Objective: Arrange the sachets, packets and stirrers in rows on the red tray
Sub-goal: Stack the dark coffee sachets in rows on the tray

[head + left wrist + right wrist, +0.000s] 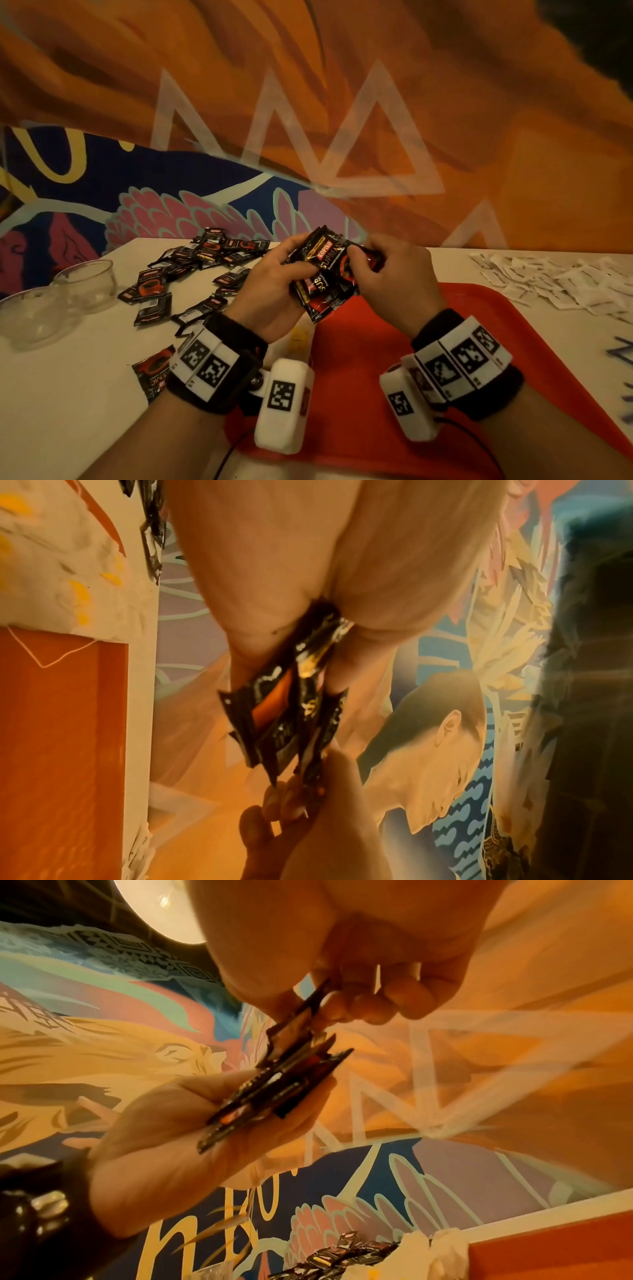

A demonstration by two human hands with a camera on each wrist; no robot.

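A stack of black coffee sachets [325, 274] is held up above the far end of the red tray [370, 346]. My left hand [274, 284] grips the stack from the left; seen edge-on, the sachets [294, 704] fan out below that hand. My right hand [394, 274] pinches the top sachet [301, 1020] at its right end, thumb on the printed face. More black sachets [191, 270] lie scattered on the table at the left, and a heap of white packets [561, 281] lies at the right. I see no stirrers.
Two empty glass bowls [85, 284] stand near the table's left edge. A loose black sachet [154, 373] lies by my left wrist. A white and yellow packet [298, 337] shows at the tray's left rim. A painted wall rises right behind the table.
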